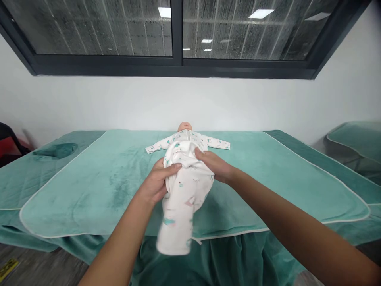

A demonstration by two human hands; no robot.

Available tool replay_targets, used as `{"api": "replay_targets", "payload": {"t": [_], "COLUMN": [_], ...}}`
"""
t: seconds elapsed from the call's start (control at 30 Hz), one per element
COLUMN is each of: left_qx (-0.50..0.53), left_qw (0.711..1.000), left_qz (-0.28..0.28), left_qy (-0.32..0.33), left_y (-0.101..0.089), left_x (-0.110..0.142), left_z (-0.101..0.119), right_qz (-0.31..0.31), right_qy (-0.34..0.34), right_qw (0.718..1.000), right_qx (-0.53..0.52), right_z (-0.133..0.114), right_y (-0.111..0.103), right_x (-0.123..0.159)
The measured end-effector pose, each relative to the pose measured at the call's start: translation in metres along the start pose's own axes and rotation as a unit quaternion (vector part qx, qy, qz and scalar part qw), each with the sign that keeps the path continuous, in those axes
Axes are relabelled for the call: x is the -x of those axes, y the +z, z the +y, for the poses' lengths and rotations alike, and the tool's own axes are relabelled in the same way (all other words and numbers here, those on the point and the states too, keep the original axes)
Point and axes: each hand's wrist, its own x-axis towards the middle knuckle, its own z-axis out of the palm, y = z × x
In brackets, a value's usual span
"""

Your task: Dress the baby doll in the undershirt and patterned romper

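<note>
A baby doll (185, 126) lies on its back at the far side of the bed, its head toward the wall. It wears a white long-sleeved top (217, 143) with a small green print, both sleeves spread outward. In front of it, my left hand (159, 180) and my right hand (212, 163) grip white printed baby pants (181, 194) from either side, thumbs on top. The fabric is bunched between my hands, and one leg hangs down past the near edge of the bed. The doll's lower body is hidden behind the cloth.
A light green pale-edged mat (89, 190) covers the bed, over a darker green cover (297, 147) with a round hollow (56, 151) at left. Behind are a white wall (119, 103) and a dark-framed window (178, 71). A green-covered surface (357, 137) stands at right.
</note>
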Motion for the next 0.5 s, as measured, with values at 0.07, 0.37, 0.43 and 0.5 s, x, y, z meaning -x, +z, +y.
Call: {"api": "replay_targets", "payload": {"t": [0.07,0.37,0.43,0.5], "left_qx": [-0.013,-0.040,-0.092,-0.120], "left_qw": [0.999,0.994,0.978,0.969], "left_qz": [0.027,-0.037,-0.103,-0.125], "left_qy": [0.022,-0.092,-0.156,-0.175], "left_y": [0.003,-0.013,-0.019,-0.025], "left_x": [0.000,0.012,0.017,0.022], "left_z": [0.002,-0.015,-0.016,-0.017], "right_qz": [-0.118,-0.038,-0.012,0.003], "right_qy": [0.027,-0.028,-0.015,0.006], "right_qw": [0.991,0.991,0.986,0.982], "right_qx": [0.053,-0.126,-0.168,-0.190], "right_z": [0.001,0.010,0.019,0.031], "right_y": [0.002,0.015,0.015,0.018], "right_x": [0.008,0.013,0.013,0.018]}}
